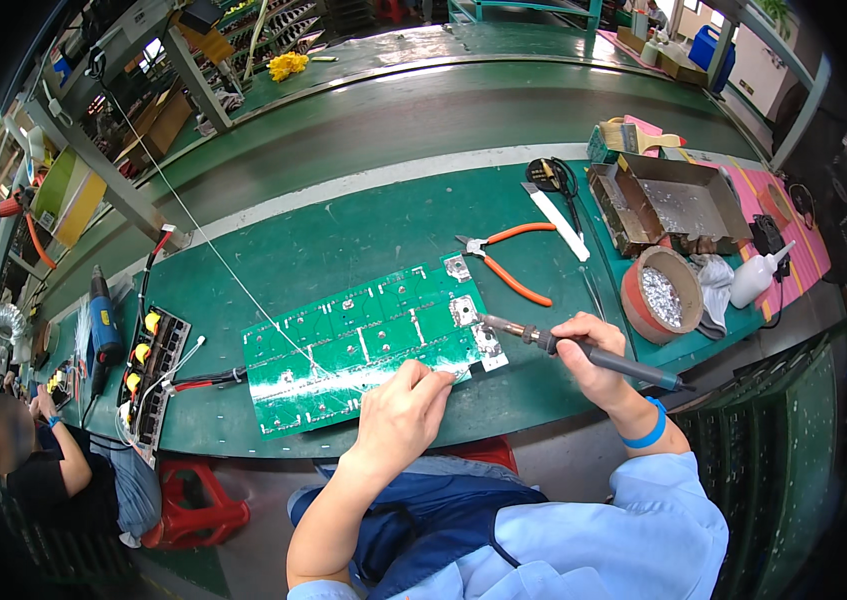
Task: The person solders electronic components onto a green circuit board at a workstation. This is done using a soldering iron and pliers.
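A long green circuit board [383, 330] lies on the green bench in front of me, with silvery metal pads along its right end. My right hand [593, 360] is closed round the grey handle of a soldering iron [623, 366], whose tip points left at those pads; whether it touches is unclear. Low over the board's near edge, my left hand [403, 410] is pinched. A thin solder wire [203, 232] slants down from the upper left toward these fingers, lost in glare close to them. Cutting pliers [509, 262] with orange handles lie open beyond the board's right end.
A round reddish tub [661, 296] of silvery bits, a metal tray [683, 200], a brush [638, 136] and a white squeeze bottle [758, 275] stand at right. Leftward are a wired strip assembly [155, 380] and a blue power tool [103, 320]. Another person [53, 460] sits far left.
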{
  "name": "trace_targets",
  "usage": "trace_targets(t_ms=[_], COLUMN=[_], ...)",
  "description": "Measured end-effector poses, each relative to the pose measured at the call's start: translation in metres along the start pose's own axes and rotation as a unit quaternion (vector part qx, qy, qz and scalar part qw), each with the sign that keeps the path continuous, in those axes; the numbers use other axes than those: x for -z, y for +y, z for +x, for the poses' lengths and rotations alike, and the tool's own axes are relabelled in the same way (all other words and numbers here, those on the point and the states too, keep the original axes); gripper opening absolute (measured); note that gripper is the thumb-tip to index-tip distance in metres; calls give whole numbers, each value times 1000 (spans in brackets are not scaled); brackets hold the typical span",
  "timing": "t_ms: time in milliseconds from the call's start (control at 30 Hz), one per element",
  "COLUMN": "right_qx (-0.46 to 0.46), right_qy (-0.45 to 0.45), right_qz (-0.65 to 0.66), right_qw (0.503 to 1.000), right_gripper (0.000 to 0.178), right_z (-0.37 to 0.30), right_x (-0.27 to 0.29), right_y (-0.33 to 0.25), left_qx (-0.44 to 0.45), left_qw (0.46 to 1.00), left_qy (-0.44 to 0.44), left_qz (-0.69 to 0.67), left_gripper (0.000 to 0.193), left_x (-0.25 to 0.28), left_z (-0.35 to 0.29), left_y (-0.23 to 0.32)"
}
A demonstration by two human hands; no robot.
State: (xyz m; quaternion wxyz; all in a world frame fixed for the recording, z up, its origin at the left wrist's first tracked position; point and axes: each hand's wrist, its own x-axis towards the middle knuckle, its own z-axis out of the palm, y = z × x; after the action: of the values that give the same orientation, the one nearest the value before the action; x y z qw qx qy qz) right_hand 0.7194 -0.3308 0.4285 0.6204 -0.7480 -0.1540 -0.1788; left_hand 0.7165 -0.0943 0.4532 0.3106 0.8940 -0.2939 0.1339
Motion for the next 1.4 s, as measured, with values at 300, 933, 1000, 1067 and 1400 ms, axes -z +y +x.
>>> trace_targets(t_ms=[300,933,1000,1067,1400], right_qx=[49,-183,-175,-174,-171], right_qy=[132,474,455,451,290], right_qz=[14,343,362,405,380], right_qw=[990,790,795,776,861], right_gripper=[21,41,36,39,34], right_z=[-7,43,41,44,24], right_x=[20,207,212,204,136], right_y=[0,80,84,74,45], left_qx=[-21,82,84,114,225], left_qw=[1000,976,977,972,973], left_qy=[-22,-194,-178,-173,33], left_qz=[-5,59,85,115,42], left_gripper=[10,10,8,6,15], left_x=[9,70,75,80,119], left_z=[-9,-115,-131,-143,-145], left_y=[7,-6,-20,-32,-62])
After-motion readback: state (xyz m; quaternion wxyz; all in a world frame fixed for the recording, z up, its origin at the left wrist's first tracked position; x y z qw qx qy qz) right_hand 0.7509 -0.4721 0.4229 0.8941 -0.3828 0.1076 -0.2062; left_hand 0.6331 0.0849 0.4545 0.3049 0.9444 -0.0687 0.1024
